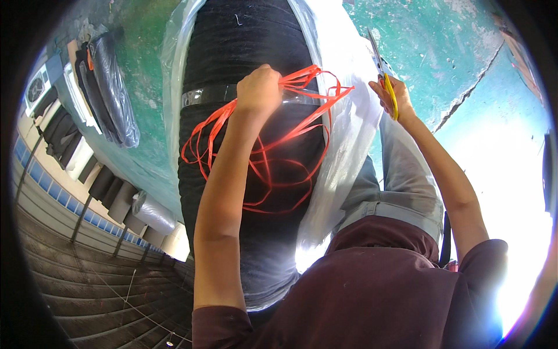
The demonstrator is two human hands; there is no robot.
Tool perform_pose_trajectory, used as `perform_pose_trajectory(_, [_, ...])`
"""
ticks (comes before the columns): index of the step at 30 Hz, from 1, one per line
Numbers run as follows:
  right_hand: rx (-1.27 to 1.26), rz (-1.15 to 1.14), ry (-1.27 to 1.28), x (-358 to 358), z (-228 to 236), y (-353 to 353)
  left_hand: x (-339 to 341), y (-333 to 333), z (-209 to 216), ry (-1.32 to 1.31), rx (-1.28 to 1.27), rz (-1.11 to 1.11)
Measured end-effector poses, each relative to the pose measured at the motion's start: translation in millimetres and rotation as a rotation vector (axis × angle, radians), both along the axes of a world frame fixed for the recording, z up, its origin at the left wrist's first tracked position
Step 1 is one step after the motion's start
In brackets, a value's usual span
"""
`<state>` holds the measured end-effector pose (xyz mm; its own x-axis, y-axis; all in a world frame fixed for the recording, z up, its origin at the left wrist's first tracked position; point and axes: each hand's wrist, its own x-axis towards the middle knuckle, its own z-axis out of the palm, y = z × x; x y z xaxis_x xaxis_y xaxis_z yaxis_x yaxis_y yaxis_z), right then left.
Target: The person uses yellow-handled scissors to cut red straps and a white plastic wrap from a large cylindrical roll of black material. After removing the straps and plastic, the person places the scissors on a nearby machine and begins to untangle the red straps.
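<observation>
Left hand (260,90) clenches the red twine (302,77), loops sprawling over the black roll (244,52); right hand (401,96) grips scissors (381,68), blades pointing away. Danger here: those loose loops could snarl if yanked, and a stray blade might nick the plastic sheet (354,134) alongside.

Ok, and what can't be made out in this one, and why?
- Head view: how many strands of red string the left grip closes on, hidden inside it.
- Head view: string covered by the left forearm.
- Head view: far end of the black roll, cut off by the top edge.
- Head view: finger placement on the scissors, partly hidden by the right grip.
- Head view: floor at right, washed out by glare.
</observation>
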<state>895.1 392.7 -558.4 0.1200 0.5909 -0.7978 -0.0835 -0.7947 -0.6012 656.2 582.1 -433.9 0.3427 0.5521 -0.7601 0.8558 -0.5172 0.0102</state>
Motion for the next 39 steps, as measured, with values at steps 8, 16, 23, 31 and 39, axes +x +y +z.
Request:
perform_pose_trajectory(8, [-0.001,0.005,-0.037,1,2,5,0,-20,3,-0.134,0.109,-0.153])
perform_pose_trajectory(16, [-0.051,0.032,-0.05,10,3,-1,-1,-36,12,-0.192,0.335,-0.528])
perform_pose_trajectory(23, [-0.043,0.021,-0.103,11,14,-1,-6,-33,13,-0.179,0.381,-0.724])
perform_pose_trajectory(31, [0.05,-0.02,-0.092,6,7,-6,-10,-23,14,-0.263,0.268,-0.711])
perform_pose_trajectory(39, [-0.035,-0.145,0.028,2,11,4,-20,-23,0,-0.442,0.278,-0.507])
